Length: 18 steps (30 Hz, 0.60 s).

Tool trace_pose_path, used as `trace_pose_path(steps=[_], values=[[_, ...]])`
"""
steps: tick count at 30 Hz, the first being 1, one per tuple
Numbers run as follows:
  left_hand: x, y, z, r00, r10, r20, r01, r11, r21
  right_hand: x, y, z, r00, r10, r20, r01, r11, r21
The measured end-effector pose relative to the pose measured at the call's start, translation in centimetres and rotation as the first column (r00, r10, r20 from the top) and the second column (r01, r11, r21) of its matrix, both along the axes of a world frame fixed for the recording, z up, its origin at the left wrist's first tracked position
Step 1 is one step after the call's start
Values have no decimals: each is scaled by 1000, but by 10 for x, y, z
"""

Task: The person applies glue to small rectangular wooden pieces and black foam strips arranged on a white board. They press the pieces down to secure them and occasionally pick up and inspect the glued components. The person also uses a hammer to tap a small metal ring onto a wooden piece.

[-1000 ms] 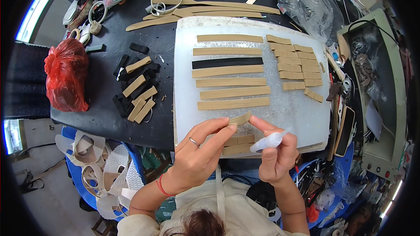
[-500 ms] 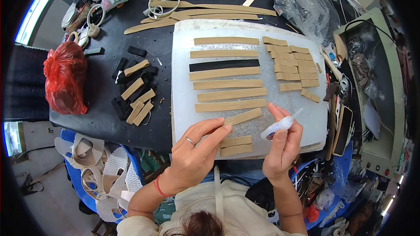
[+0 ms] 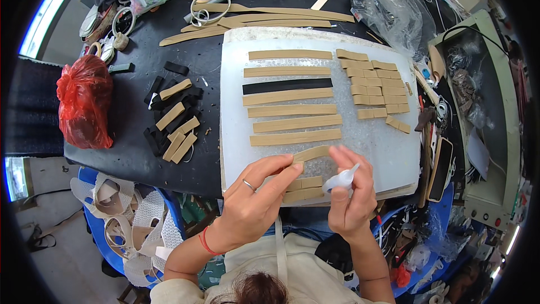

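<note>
My left hand (image 3: 253, 194) is closed in a pinch on the left end of a tan strap (image 3: 314, 153), which is raised off the white board (image 3: 388, 152). A small white glue bottle (image 3: 341, 179) with a thin nozzle is gripped in my right hand (image 3: 354, 205), the nozzle pointing up and to the right. Blurred right fingertips reach the strap's right end. Just below the strap lie short folded tan pieces (image 3: 304, 193). Farther up the board are several long tan straps (image 3: 292, 97) and a black strap (image 3: 287, 85), laid in rows.
Folded tan loops (image 3: 368, 90) sit in columns on the board's right. Black and tan pieces (image 3: 174, 118) form a pile left of it, near a red plastic bag (image 3: 84, 101). Long strips (image 3: 270, 17) and rings lie behind. A blue basket (image 3: 95, 231) stands lower left.
My right hand, with the glue bottle, has moved left and down to the strap's right end. The strap now bows upward. My left hand keeps its pinch, barely shifted.
</note>
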State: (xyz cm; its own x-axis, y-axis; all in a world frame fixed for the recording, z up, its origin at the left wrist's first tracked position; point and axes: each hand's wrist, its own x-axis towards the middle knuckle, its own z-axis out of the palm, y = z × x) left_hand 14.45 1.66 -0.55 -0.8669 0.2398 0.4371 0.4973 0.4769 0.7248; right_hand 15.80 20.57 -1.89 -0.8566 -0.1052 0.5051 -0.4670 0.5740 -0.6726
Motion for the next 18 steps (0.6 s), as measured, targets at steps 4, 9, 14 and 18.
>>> trace_pose_path(steps=[4,9,14,18], values=[[0,-1,-4,1000,21,7,-21,1000,-8,-9,-3,1,979,185,89,-175,978,-110],[0,-14,-12,1000,26,-19,-27,993,-114,-6,-2,7,906,266,330,-184,948,-259],[-2,-13,-13,998,19,-54,-28,982,-187,-6,-5,8,887,289,359,-205,945,-253],[-4,-9,-14,998,1,-55,-11,982,-190,-7,-5,6,894,282,349,-212,951,-225]])
